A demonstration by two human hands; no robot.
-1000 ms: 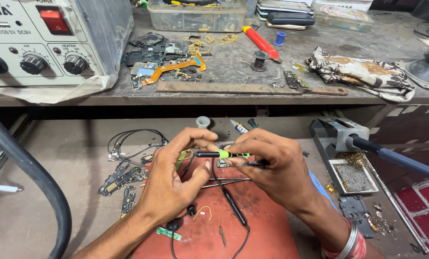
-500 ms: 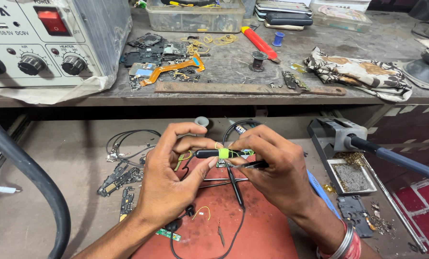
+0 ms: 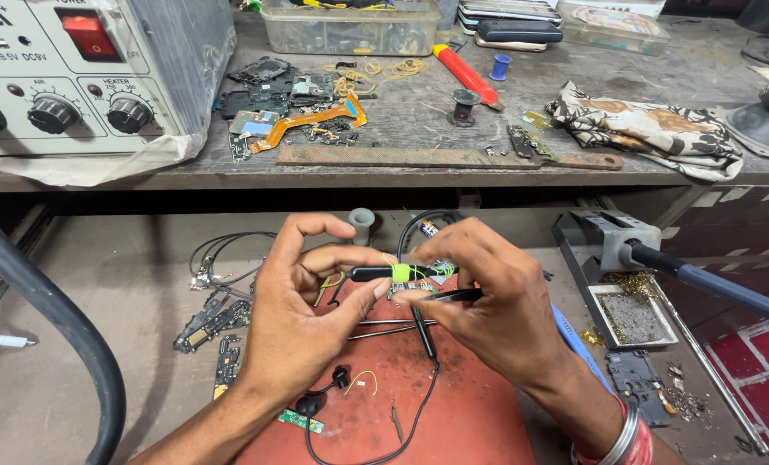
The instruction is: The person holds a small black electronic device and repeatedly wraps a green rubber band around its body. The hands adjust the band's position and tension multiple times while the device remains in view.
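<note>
A person's two bare hands meet over a red work mat (image 3: pixel 453 413) near the middle of the view, holding a small black earphone module (image 3: pixel 384 274) wrapped with a bright green band, a tiny green circuit board (image 3: pixel 414 285) showing just beneath it. The left hand (image 3: pixel 294 323) pinches the module's left end narrowly between thumb and forefinger, the other fingers curled loosely. The right hand (image 3: pixel 496 301), closed tight around thin black tweezers (image 3: pixel 440 297), covers the module's right end and points the tips at the board. The piece looks very light, stiff and fragile, with fine wires, so it is probably best gripped by its plastic body rather than the board. A thin black cable (image 3: pixel 423 362) trails from it toward six o'clock. At three o'clock a soldering iron (image 3: pixel 703 280) rests in its stand above a tray (image 3: pixel 630 319). At nine o'clock phone parts (image 3: pixel 212 319) lie scattered on the surface (image 3: pixel 100 293). At eleven o'clock a rework station (image 3: pixel 83 77) sits on a shelf; a patterned cloth (image 3: pixel 651 129) lies at one o'clock.
</note>
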